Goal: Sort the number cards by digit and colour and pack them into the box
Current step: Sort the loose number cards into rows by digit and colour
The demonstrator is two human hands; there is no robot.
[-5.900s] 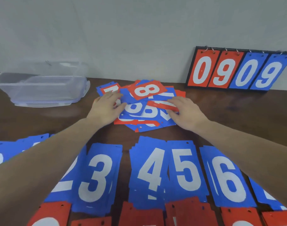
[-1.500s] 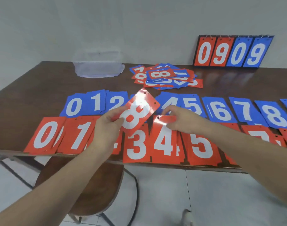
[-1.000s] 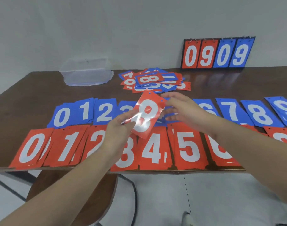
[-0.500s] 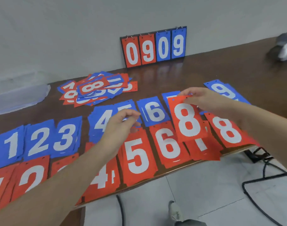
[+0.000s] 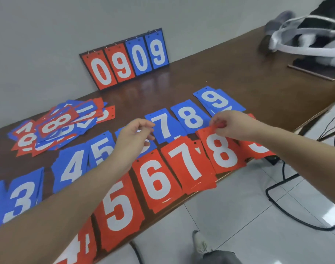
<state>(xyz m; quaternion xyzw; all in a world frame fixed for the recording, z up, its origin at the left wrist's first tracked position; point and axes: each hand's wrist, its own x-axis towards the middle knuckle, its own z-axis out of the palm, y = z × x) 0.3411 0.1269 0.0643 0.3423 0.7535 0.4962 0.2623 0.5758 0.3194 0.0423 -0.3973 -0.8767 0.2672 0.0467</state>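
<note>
right hand (image 5: 232, 125): pinches top edge of red 8 card (image 5: 222, 151), fingers curled on it
red 8 card: lies on the red 8 pile at the table's near edge, below the right hand, between red 7 pile (image 5: 188, 162) and red 9 pile (image 5: 258, 148)
left hand (image 5: 133, 134): loosely curled, holds nothing, hovers over the blue 6 pile, well left of the right hand
blue row: 4 (image 5: 71, 166), 5 (image 5: 101, 149), 7 (image 5: 163, 126), 8 (image 5: 191, 118), 9 (image 5: 217, 100) piles beyond the hands
red row: 5 (image 5: 118, 206), 6 (image 5: 157, 180) piles under the left forearm side
unsorted heap (image 5: 56, 126): mixed red and blue cards, far left of the left hand
scoreboard (image 5: 126, 58): reads 0909, leans on the wall beyond both hands
table (image 5: 210, 73): brown wood
box: not in view
bag (image 5: 311, 37): far right corner, beyond the right hand
</note>
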